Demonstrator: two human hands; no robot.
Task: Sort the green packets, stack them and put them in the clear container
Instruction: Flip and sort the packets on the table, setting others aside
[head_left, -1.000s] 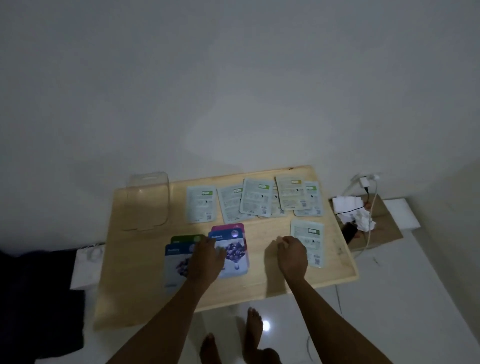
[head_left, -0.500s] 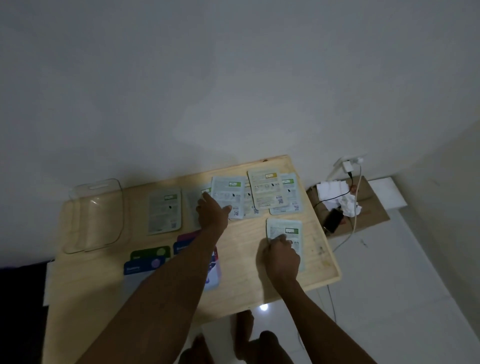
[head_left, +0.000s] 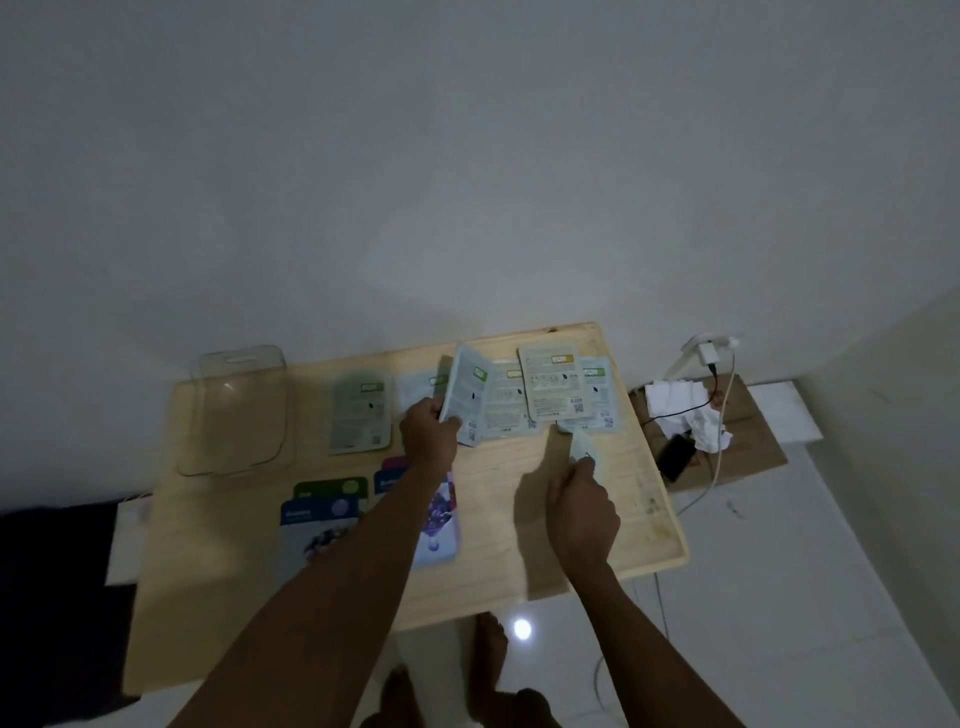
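Observation:
Several pale packets with green labels lie face down in a row along the far edge of the wooden table (head_left: 519, 571). My left hand (head_left: 429, 436) grips one of them, a green-labelled packet (head_left: 467, 397), tilted up off the table. My right hand (head_left: 583, 506) pinches another pale packet (head_left: 582, 446), lifted edge-on. One green-labelled packet (head_left: 361, 415) lies flat to the left, and overlapping ones (head_left: 550, 387) lie at the far right. The clear container (head_left: 236, 410) stands empty at the table's far left.
Blue, green and purple front-facing packets (head_left: 322, 512) lie near the front left, partly under my left forearm. Beside the table on the right, a cardboard piece (head_left: 748, 447) holds a phone, crumpled paper and a charger cable. My bare feet show below the table's front edge.
My left hand went from the blue packets to the far row and lifted a green-labelled packet. My right hand picked up the lone packet at the right front.

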